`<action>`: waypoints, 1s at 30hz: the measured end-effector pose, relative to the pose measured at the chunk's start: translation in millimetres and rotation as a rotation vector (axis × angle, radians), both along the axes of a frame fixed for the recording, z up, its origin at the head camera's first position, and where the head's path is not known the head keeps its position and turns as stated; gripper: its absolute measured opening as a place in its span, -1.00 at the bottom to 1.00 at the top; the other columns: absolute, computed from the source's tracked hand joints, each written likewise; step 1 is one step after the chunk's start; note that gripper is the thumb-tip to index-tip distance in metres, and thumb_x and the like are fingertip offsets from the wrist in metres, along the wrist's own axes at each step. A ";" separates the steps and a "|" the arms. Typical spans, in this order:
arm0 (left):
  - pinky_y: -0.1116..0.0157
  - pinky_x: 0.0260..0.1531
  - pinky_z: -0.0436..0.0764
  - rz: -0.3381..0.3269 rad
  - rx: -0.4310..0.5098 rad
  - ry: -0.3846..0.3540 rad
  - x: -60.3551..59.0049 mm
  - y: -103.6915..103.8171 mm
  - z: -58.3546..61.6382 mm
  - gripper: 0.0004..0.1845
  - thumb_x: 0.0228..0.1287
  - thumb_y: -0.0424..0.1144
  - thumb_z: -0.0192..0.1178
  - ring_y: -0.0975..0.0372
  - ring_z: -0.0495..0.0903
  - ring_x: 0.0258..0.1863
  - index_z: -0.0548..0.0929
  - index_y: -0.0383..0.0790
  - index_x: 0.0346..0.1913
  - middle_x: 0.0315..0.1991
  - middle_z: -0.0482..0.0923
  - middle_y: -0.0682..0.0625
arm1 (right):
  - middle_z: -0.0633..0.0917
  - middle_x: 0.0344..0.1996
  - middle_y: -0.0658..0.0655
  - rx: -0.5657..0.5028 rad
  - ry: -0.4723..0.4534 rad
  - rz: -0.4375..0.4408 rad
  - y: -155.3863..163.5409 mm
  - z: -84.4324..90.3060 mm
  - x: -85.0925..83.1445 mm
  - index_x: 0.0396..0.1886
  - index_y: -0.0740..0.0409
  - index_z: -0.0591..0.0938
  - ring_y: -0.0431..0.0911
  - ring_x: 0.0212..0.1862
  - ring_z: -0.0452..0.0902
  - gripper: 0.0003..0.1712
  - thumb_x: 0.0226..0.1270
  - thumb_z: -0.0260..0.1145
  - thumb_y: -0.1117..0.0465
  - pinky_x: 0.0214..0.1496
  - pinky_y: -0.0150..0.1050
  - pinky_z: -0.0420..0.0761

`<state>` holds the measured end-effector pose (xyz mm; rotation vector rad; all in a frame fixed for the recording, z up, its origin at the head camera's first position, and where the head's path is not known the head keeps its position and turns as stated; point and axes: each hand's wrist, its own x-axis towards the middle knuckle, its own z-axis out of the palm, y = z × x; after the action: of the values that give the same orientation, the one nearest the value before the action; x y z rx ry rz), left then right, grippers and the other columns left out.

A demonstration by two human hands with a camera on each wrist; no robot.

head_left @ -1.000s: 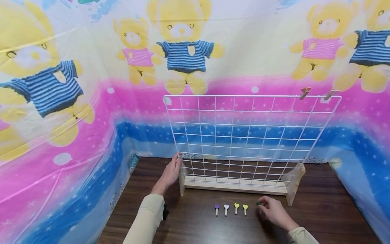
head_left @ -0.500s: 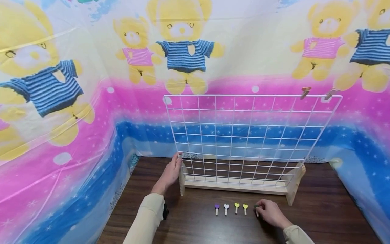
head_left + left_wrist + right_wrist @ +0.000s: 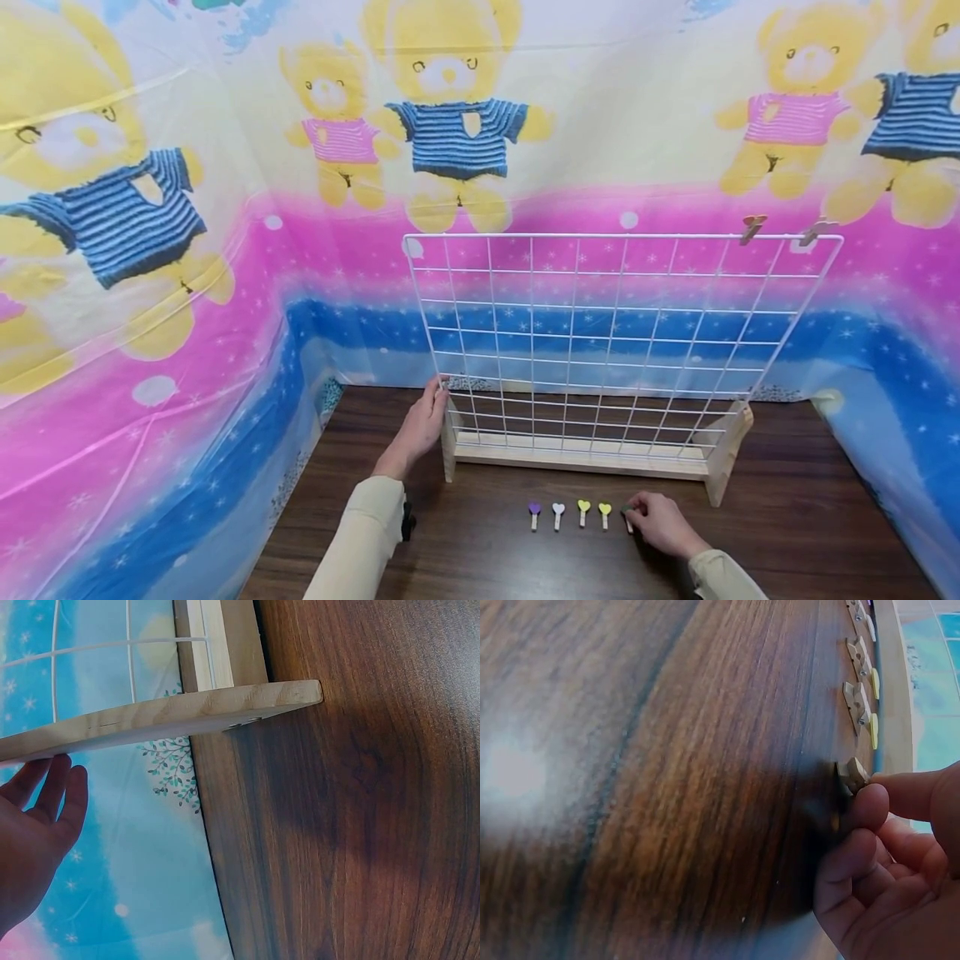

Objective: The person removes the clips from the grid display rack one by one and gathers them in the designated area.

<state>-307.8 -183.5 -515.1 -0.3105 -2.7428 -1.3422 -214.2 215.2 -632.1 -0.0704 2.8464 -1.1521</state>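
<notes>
My left hand [image 3: 417,425] rests at the left wooden end panel [image 3: 448,442] of a stand holding a white wire grid [image 3: 570,337]. In the left wrist view its fingertips [image 3: 60,761] lie against the panel's [image 3: 161,714] outer face, fingers fairly straight. My right hand [image 3: 664,525] pinches a small wooden clothespin [image 3: 629,523] with a dark green top, low over the table; the fingers partly cover it. In the right wrist view thumb and finger hold the clothespin's [image 3: 850,777] far end. Left of it lie a yellow heart clothespin [image 3: 605,515] and another yellow one [image 3: 583,512].
Further left in the row are a white heart clothespin [image 3: 558,516] and a purple one [image 3: 534,515]. An orange-topped clothespin [image 3: 752,228] and a pale one [image 3: 815,232] sit on the grid's top wire. A bear-printed cloth [image 3: 585,108] surrounds the brown table [image 3: 465,550].
My right hand has moved slightly left toward the row with the green-topped clothespin, whose wooden body now shows below the fingers. The left hand and the stand have stayed in place.
</notes>
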 end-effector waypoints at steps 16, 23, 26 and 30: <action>0.21 -0.55 0.29 -0.013 0.021 -0.007 -1.7 -0.6 -1.3 -0.51 0.55 0.03 -0.34 0.17 0.20 -0.61 0.17 -0.07 0.40 -0.52 0.25 -0.05 | 0.51 -0.64 -0.11 0.072 0.057 0.030 2.7 1.5 -3.0 -0.38 0.14 0.63 -0.23 -0.55 0.38 -0.95 0.16 0.33 0.34 -0.42 -0.28 0.39; 0.19 -0.49 0.31 -0.011 0.015 -0.013 -1.5 -1.8 -0.1 -0.51 0.55 0.03 -0.34 0.16 0.21 -0.59 0.17 -0.06 0.40 -0.50 0.24 -0.06 | 0.56 -0.56 -0.09 0.104 0.049 0.026 14.8 13.5 -0.4 -0.30 0.16 0.64 -0.21 -0.51 0.41 -0.92 0.19 0.33 0.30 -0.41 -0.25 0.42; 0.20 -0.52 0.29 -0.014 0.012 -0.014 -1.2 -1.4 0.4 -0.52 0.55 0.02 -0.35 0.16 0.19 -0.61 0.17 -0.04 0.40 -0.51 0.24 -0.06 | 0.59 -0.53 -0.07 0.133 0.081 0.038 24.5 25.6 -1.0 -0.26 0.18 0.64 -0.21 -0.48 0.45 -0.89 0.20 0.33 0.29 -0.39 -0.23 0.45; 0.19 -0.52 0.28 -0.013 0.018 -0.023 -0.6 -0.7 -0.1 -0.52 0.56 0.01 -0.35 0.15 0.18 -0.61 0.16 -0.04 0.41 -0.51 0.24 -0.06 | 0.61 -0.51 -0.05 0.170 0.169 0.062 37.7 48.8 -3.4 -0.25 0.21 0.65 -0.19 -0.43 0.49 -0.87 0.21 0.32 0.29 -0.35 -0.20 0.48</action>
<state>-308.4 -184.2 -515.2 -0.3144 -2.7511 -1.3811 -217.6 252.9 -583.3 -0.2562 3.0525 -0.9306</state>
